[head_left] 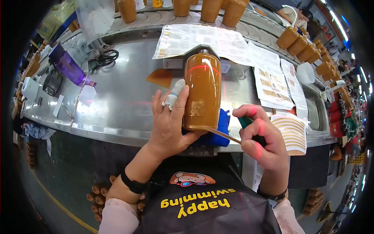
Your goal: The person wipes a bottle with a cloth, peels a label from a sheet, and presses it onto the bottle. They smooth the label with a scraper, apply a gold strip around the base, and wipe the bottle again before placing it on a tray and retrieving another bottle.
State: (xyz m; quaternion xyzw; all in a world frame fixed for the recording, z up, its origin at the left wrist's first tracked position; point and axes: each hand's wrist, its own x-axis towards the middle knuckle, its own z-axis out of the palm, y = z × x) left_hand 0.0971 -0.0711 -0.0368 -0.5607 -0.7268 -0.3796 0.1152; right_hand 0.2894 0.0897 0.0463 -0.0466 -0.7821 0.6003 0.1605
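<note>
A glossy brown bottle (202, 87) with a raised emblem lies with its neck pointing away, in a dark angular holder (214, 53). My left hand (169, 121) grips its left side, thumb near the base; one finger is wrapped in a white covering (173, 95). My right hand (265, 136) pinches the end of a thin gold strip (228, 136), whose other end meets the bottle's base edge. A dark green object (245, 122) is also tucked in the right hand's fingers, partly hidden. A red light line crosses the bottle's upper body.
A sheet of curved gold strips (289, 132) lies right of my right hand. Blue cloth (223, 126) sits beside the bottle. Printed sheets (210, 39) cover the back of the metal bench (117, 105). Brown pots (231, 13) stand on a conveyor (156, 17). A sink (316, 107) is at right.
</note>
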